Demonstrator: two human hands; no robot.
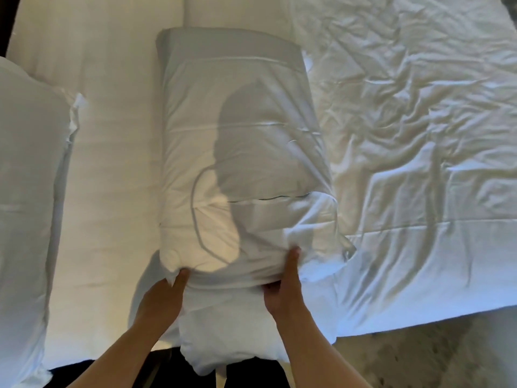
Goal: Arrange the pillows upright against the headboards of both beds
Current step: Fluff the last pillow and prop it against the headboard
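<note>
A long white pillow [240, 152] lies lengthwise on the bed in the middle of the head view, its near end hanging over the mattress edge. My left hand [163, 298] grips that near end on the left, thumb on top. My right hand [282, 287] grips it on the right, thumb pressed into the case. A second white pillow [28, 191] lies along the left side of the view. Part of a third pillow [237, 12] shows at the top, beyond the one I hold. No headboard is visible.
A smooth white sheet [112, 135] covers the mattress between the pillows. A crumpled white duvet [419, 135] fills the right side. Patterned carpet [419, 359] shows at the bottom right, and a dark floor area [112, 371] lies below the mattress edge.
</note>
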